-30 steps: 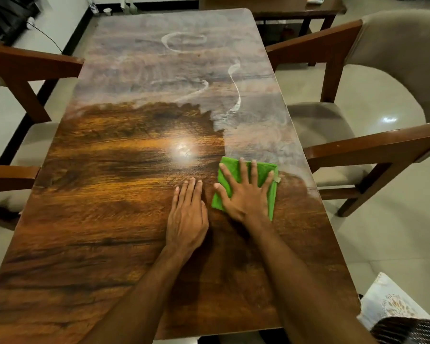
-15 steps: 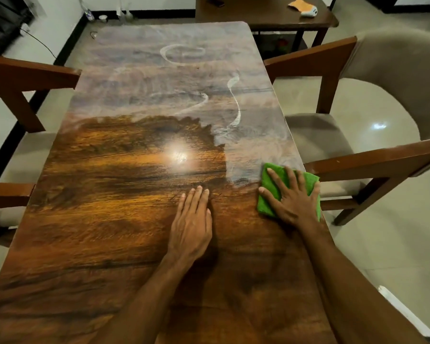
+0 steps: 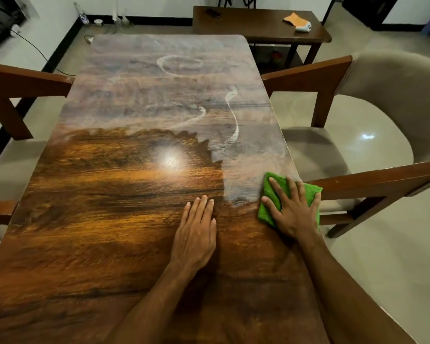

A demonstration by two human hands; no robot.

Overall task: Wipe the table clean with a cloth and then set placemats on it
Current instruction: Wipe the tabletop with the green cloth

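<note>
While left hand (image 3: 195,234) lies flat, fingers straight, on table (image 3: 97,219), right hand (image 3: 293,209) presses spread fingers onto green cloth (image 3: 268,192) at table's right edge, beside hazy film (image 3: 184,95)

I had a single wide-angle view, worn on the person's head, facing forward and steeply down along the glossy brown wood-grain table (image 3: 97,232). It sat close: both forearms entered from the bottom edge, with the left hand (image 3: 195,234) and the right hand (image 3: 294,212) just below centre. Beyond the hands the frame reached the table's far end; right of the right hand, a brown wooden chair arm (image 3: 370,178).
</note>
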